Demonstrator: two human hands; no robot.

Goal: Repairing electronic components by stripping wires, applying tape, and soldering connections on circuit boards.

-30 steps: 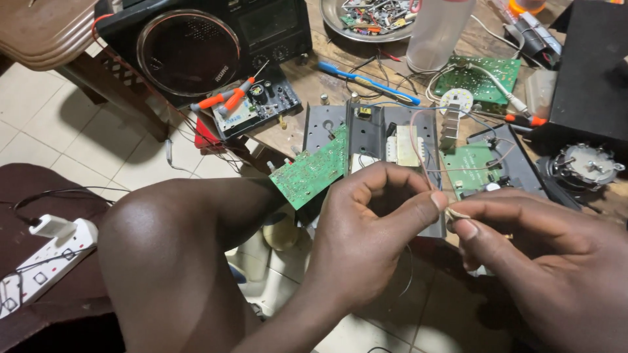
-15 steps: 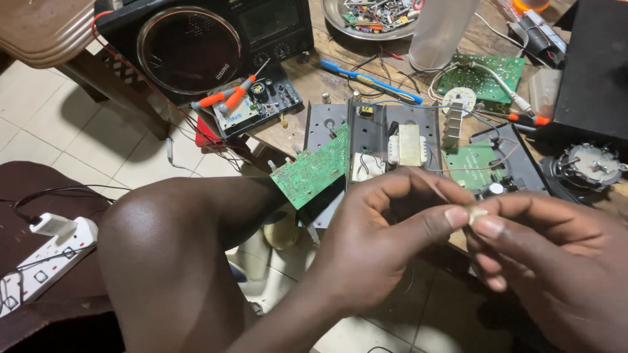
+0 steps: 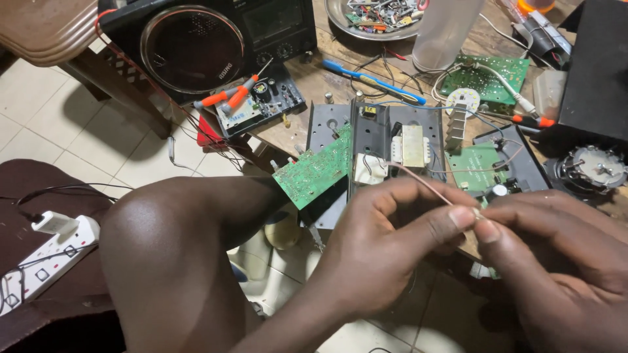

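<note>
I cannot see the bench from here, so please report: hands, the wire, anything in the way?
Left hand and right hand pinch the wire end, fingertips meeting. Wire runs back to the transformer. Nothing blocks it.

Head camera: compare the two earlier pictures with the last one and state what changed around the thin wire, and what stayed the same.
The left hand and right hand drew together: a second ago their fingers were slightly apart on the thin wire; now thumb tips meet at its end. Both hands kept their pinch throughout. The green circuit board, transformer and red-handled screwdrivers stayed put.
</note>
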